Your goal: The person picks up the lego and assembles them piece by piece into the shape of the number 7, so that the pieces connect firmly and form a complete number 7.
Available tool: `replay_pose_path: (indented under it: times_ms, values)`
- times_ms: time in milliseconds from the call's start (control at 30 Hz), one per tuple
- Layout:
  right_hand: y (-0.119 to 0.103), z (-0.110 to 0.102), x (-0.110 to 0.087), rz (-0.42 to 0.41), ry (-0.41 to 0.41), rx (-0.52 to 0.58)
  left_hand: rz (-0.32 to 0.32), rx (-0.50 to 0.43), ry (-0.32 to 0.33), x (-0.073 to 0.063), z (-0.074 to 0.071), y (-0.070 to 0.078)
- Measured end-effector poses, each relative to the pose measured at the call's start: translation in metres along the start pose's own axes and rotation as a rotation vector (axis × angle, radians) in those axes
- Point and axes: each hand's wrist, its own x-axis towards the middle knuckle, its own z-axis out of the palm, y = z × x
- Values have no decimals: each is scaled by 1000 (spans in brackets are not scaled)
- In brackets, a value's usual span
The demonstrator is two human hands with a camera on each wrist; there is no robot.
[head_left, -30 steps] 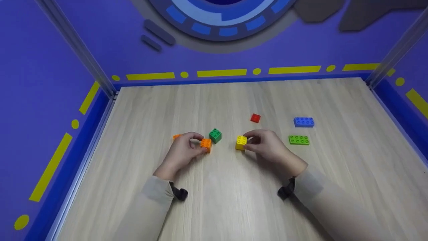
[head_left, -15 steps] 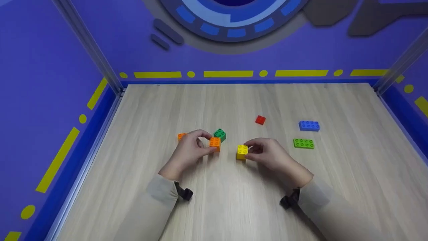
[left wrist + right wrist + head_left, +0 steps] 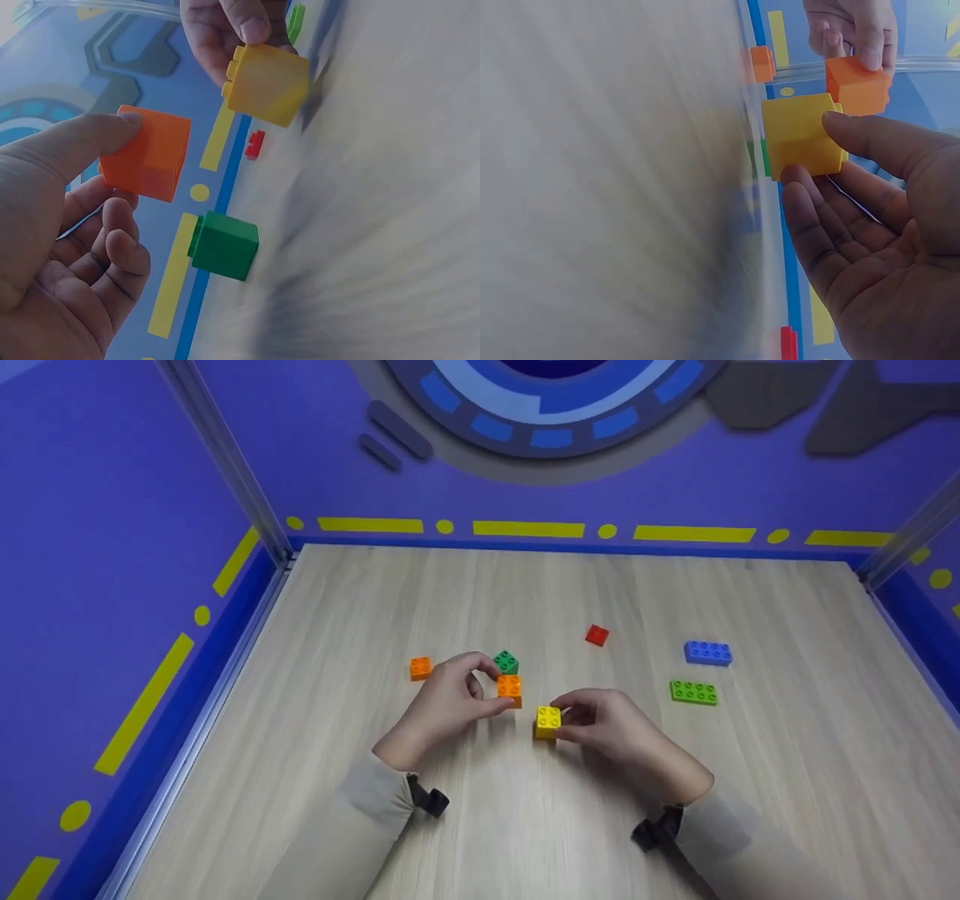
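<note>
My left hand pinches an orange two-by-two toy brick between thumb and fingers; in the left wrist view this orange brick hangs above the table. A yellow two-by-two brick is pinched by my right hand, to the right of and a little nearer than the orange one. The right wrist view has the yellow brick upright with its studs toward the thumb side. Just beyond the orange brick stands a green brick, partly covered by it in the head view.
A second orange brick lies left of the left hand. Farther back is a small red brick. On the right are a blue brick and a flatter light green brick. Blue-purple walls border the wooden table.
The left hand has brought its orange brick rightward, closer to the yellow one. The right hand has drawn the yellow brick slightly toward the body. The head view has shifted a little.
</note>
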Motion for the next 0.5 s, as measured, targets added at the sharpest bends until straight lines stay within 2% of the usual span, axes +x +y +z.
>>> replay_pose_path:
  times_ms: [200, 500]
  values:
    - [-2, 1, -3, -16, -29, 16, 60, 6, -8, -2, 5, 7]
    - [-2, 6, -4, -49, -50, -1, 91, 0, -34, -5, 15, 11]
